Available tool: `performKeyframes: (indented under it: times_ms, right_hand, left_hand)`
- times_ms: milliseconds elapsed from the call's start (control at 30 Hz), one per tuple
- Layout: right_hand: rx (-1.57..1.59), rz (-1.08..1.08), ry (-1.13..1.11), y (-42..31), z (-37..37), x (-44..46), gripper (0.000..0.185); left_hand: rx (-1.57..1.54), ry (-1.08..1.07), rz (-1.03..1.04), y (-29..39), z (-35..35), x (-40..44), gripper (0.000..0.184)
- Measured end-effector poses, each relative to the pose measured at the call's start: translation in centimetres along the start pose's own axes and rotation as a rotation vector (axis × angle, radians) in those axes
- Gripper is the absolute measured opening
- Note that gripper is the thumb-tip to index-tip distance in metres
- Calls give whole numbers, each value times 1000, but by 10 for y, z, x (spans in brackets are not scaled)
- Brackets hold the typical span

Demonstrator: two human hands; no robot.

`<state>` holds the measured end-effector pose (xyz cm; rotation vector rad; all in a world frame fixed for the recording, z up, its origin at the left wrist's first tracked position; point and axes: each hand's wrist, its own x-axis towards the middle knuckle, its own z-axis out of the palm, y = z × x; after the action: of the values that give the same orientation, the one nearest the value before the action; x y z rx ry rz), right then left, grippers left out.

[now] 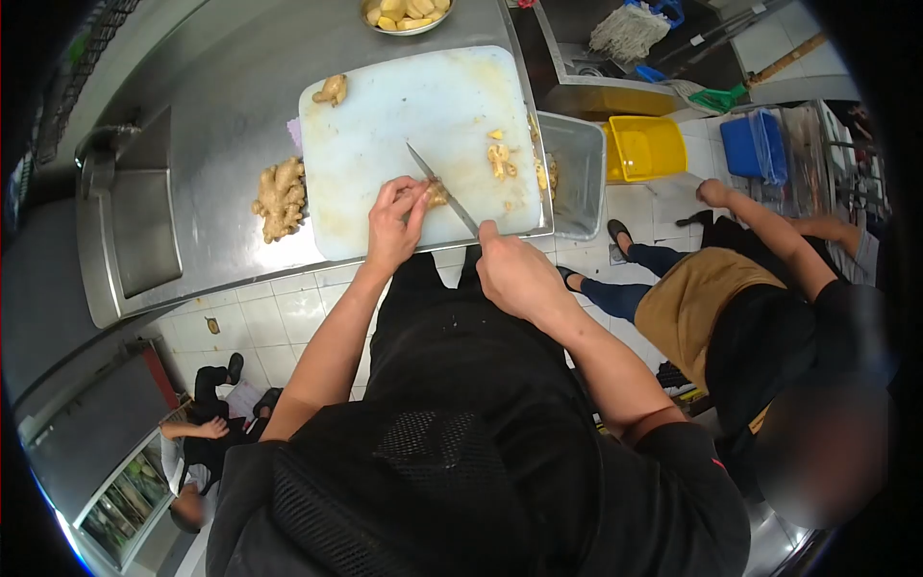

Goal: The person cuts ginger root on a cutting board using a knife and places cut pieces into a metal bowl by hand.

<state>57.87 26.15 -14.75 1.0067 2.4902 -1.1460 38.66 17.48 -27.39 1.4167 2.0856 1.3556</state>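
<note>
My right hand [513, 272] is closed round the handle of a knife [460, 212], whose blade points up and to the left over the white cutting board [385, 135]. Under the blade, near the board's front edge, lies a small piece of ginger [437, 195]. The fingers of my left hand [394, 226] are pinched on that piece, beside the blade. Another ginger piece [332, 90] sits at the board's far left corner. Ginger trimmings [500, 163] are scattered on the right side. A large ginger root [280, 199] rests on the steel counter, left of the board.
A metal bowl [409, 32] of peeled pieces stands behind the board. Right of the counter are a grey bin [580, 173] and a yellow bucket [649, 149]. A sink [144, 221] is at the left. One person [711, 298] stands at the right, another [202, 433] at lower left.
</note>
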Motion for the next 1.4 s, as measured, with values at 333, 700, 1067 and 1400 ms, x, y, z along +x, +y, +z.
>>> performKeyframes:
  times_ms: [333,700,1067,1400]
  right_hand:
    - [4,-53,125,5,37,78,25]
    - [-7,37,-13,-1,2,21,20]
    - [92,-17,95,8,45,56,18]
    - [46,-28,6,9,10,13,16]
  left_hand:
    - [-23,-25,2,-1,-1,-4,17]
    - [39,85,-19,5,7,-5,16]
    - [32,105,-46,7,6,-7,13]
    - [74,133,-47,8,7,-7,8]
